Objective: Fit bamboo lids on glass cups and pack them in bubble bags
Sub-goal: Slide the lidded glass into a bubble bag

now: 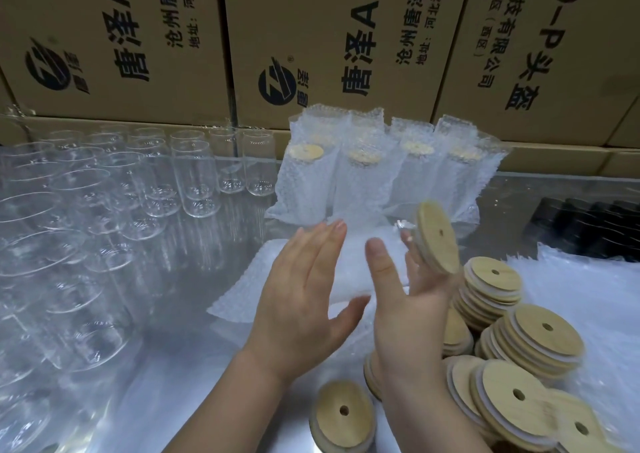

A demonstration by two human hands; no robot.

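The clear glass cup (406, 230) between the left hand (304, 300) and the right hand (405, 307) is smeared by motion. Its body is lost behind the blurred white bubble bag (353, 265), and only its round bamboo lid (437, 237) is made out. The right hand's fingertips are hidden behind that lid, so their curl cannot be told. Beyond the hands, the cups inside the upright bubble bags (367, 182) are veiled, only dim lids being seen. Left of the left hand, the empty clear glass cups (194, 175) are cropped by the edge. Right of the right hand, ribbed black objects (588, 227) are cropped and cannot be identified. Below the wrists, loose bamboo lids (343, 414) are cut off.
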